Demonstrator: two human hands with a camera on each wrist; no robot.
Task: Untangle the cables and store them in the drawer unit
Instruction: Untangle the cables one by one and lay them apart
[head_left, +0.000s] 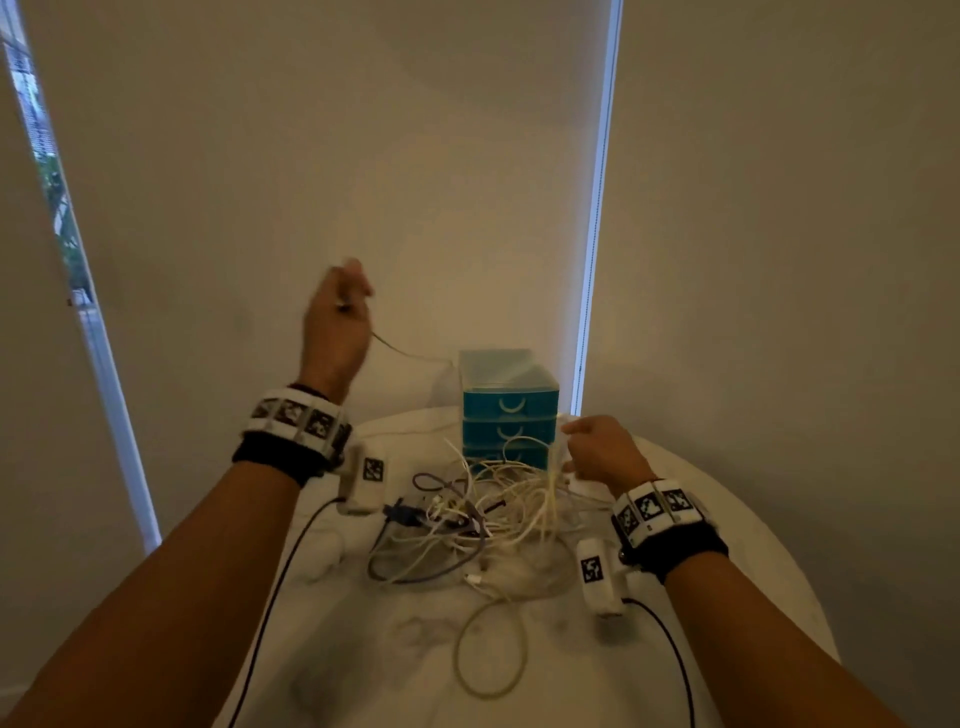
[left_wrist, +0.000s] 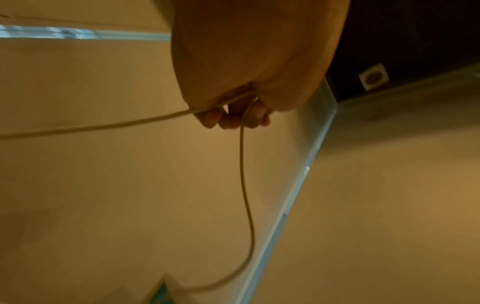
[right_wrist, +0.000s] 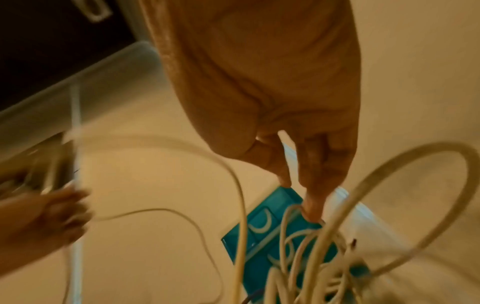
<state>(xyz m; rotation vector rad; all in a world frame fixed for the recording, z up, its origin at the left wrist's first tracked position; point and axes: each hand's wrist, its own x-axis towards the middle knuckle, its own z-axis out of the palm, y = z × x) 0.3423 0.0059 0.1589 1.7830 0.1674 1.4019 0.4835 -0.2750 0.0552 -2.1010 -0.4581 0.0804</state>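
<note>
Cables (head_left: 483, 514) lie tangled on a round white counter (head_left: 727, 597), with one thin white cable (head_left: 410, 355) lifted clear.

Most of the heap is white cord, with a grey-purple lead and a dark plug mixed in, and it sits just in front of the teal drawer unit (head_left: 509, 410), whose three drawers with white curved handles are closed. The left hand (head_left: 335, 322) is raised above the counter, fingers curled round the thin white cable, which runs down towards the drawer unit. The right hand (head_left: 602, 452) is low beside the unit, thumb and fingertips (right_wrist: 313, 211) pinching white loops of the heap. Pale roller blinds (head_left: 363, 156) fill the background, daylight showing at their edges. Black-and-white square markers cover the wristbands (head_left: 657, 506); no readable writing shows.
</note>
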